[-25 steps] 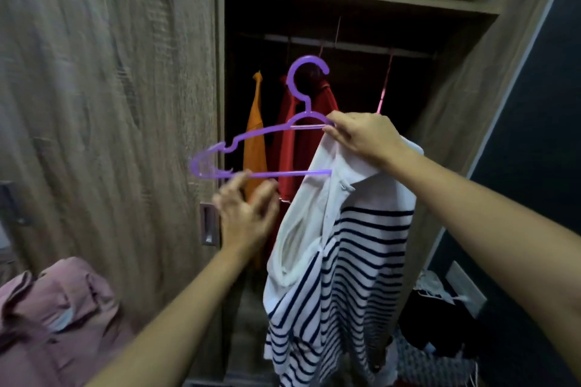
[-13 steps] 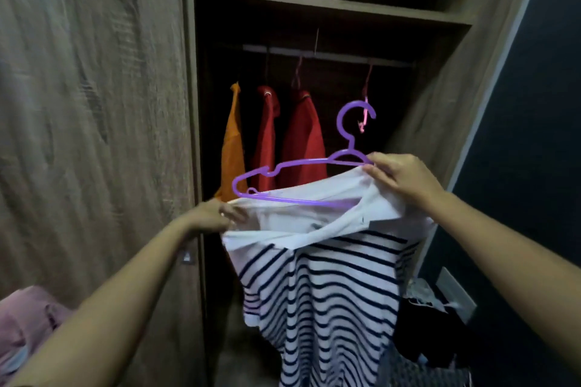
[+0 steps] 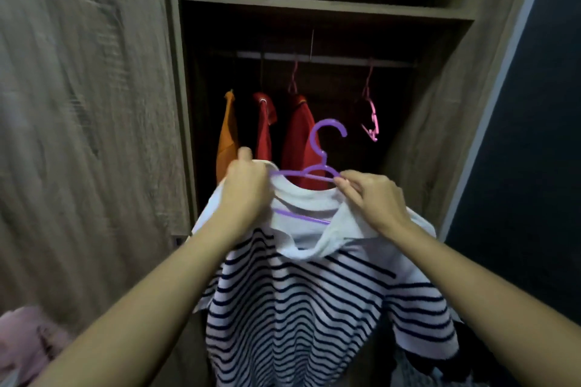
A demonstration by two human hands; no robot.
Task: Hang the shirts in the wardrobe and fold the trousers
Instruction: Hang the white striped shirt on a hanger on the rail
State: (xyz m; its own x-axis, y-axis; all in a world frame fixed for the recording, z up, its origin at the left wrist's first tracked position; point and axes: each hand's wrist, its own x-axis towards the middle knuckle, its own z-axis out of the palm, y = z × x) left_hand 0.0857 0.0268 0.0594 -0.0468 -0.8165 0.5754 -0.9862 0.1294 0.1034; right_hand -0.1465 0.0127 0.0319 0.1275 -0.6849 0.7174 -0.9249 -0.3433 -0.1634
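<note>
Wardrobe's metal hanging rail (image 3: 330,58) ran crosswise, above and beyond left hand (image 3: 246,185), gripping, and right hand (image 3: 374,198), pinching, white navy-striped shirt (image 3: 298,308) on purple plastic hanger (image 3: 313,138); hook upward between them.

A: We log a white shirt (image 3: 314,308) with navy stripes, plain white at collar and shoulders, draped over a purple hanger (image 3: 314,171), hem hanging down.

B: We note the hanger's hook upright and free, below the wardrobe rail (image 3: 339,58). Its lower bar shows inside the neck opening.

A: On the rail we count an orange shirt (image 3: 227,138), a red shirt (image 3: 263,132) and a second red shirt (image 3: 298,141), side by side.
</note>
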